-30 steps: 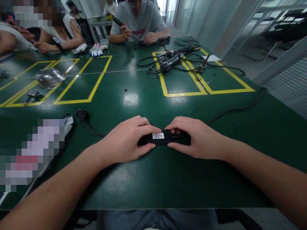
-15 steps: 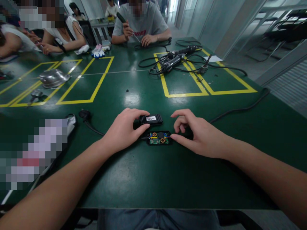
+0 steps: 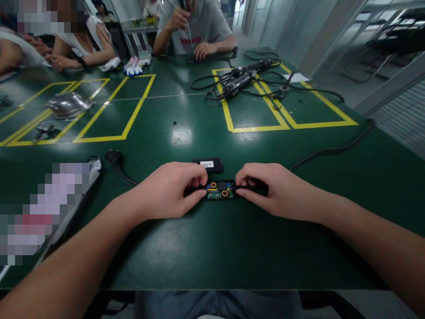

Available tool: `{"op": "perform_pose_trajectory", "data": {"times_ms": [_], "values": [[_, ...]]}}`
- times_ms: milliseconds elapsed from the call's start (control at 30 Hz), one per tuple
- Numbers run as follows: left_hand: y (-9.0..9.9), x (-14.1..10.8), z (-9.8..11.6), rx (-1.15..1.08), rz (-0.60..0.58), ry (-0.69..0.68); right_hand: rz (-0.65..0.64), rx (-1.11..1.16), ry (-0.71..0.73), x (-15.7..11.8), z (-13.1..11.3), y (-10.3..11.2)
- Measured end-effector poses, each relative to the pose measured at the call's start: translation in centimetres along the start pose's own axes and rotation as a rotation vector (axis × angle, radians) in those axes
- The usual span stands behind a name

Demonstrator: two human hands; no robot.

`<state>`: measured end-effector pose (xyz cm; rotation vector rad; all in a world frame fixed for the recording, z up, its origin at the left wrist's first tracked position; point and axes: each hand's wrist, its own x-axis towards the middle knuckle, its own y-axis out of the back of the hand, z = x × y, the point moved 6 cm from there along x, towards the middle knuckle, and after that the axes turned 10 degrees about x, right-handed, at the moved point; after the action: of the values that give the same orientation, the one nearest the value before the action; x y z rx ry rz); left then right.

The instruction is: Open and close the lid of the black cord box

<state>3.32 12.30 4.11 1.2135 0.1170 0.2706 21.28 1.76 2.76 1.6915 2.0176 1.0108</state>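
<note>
Between my hands lies a small black case with an exposed green circuit board [image 3: 220,190], on which copper ring coils and coloured wires show. My left hand [image 3: 172,188] pinches the case's left end between thumb and fingers. At the opposite end, my right hand [image 3: 268,188] grips the case, thumb and forefinger pressed at its edge. Just behind sits a black ribbed cover [image 3: 212,165] with a white label, apart from both hands. A black power cord leads left from the case to a plug [image 3: 114,157]; another black cable [image 3: 328,152] runs off to the right.
Power tools with tangled black cables [image 3: 239,84] lie at the back right near yellow tape outlines. A shiny metal bowl-like part [image 3: 70,105] and a small metal piece [image 3: 44,130] are at the left. A blurred package [image 3: 49,208] lies front left. Across the table, a person [image 3: 195,35] holds a screwdriver.
My left hand has left the ribbed cover and come down to the left end of the circuit board case. My right fingers have closed on its right end.
</note>
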Motion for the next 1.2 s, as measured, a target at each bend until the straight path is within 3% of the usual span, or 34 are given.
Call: {"op": "perform_pose_trajectory", "data": {"times_ms": [200,467,600,967,1067,1133,1200], "values": [[-0.3,0.2,0.0,-0.082,-0.062,0.035,0.004,-0.019,0.002,-0.1,0.1,-0.2],[0.6,-0.1,0.0,-0.147,0.004,0.059,0.047,0.026,0.042,-0.2,-0.3,0.2],[0.6,-0.2,-0.2,-0.188,-0.021,0.064,0.057,0.049,0.055,-0.2,-0.4,0.5],[0.5,-0.2,-0.7,-0.068,-0.053,0.005,0.022,0.051,0.033,0.0,0.3,0.5],[0.7,-0.2,-0.4,-0.003,0.014,-0.034,0.031,0.040,0.046,0.0,0.2,0.3],[0.8,-0.1,-0.5,0.051,0.129,-0.015,0.034,0.029,0.054,0.0,0.2,0.2],[1.0,0.0,-1.4,0.091,0.300,0.092,0.036,0.020,0.055,0.0,0.2,0.0]]}}
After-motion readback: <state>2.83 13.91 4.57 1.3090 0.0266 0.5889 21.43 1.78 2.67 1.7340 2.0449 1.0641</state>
